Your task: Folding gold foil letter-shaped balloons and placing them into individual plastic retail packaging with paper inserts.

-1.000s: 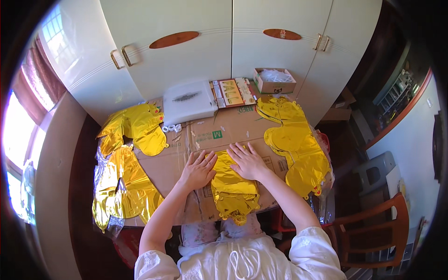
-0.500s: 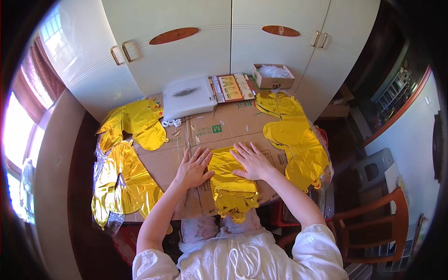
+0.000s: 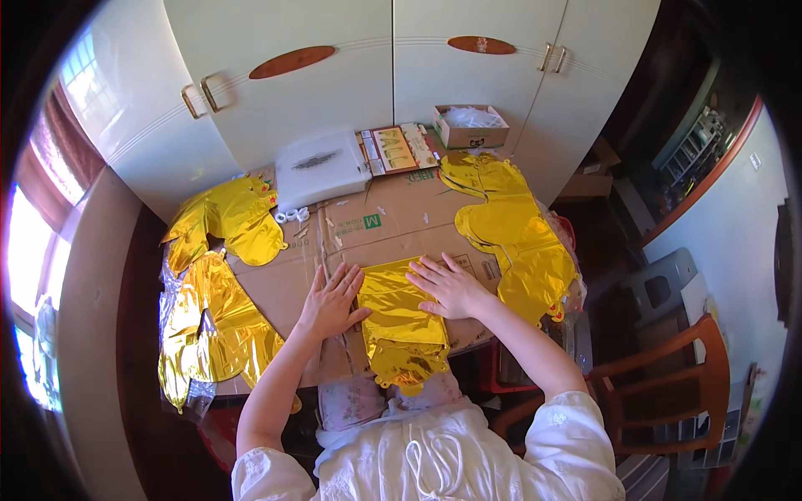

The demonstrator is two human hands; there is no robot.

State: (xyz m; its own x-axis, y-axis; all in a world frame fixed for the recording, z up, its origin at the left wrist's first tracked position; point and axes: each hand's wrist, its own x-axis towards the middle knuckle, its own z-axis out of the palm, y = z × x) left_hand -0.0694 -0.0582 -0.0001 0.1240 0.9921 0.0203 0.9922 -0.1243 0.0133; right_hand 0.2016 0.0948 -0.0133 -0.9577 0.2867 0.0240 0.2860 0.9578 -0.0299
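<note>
A deflated gold foil balloon, folded into a rectangle, lies in front of me. Its scalloped, tabbed end hangs at the table's near edge. My left hand is flat along its left side, fingers outstretched, the thumb touching the foil's edge. On the right side, my right hand presses down with spread fingers, its fingertips over the upper right part of the foil. Neither hand grips anything. Under both lies a brown cardboard sheet.
More flat gold foil balloons lie at left and in a stack at right. At the back are a white plastic packet, a printed card pack and a small box. White ribbon rolls sit nearby. A wooden chair stands right.
The whole view has shifted a little, so everything sits further left in the picture. Both hands keep about the same place on and beside the folded foil balloon.
</note>
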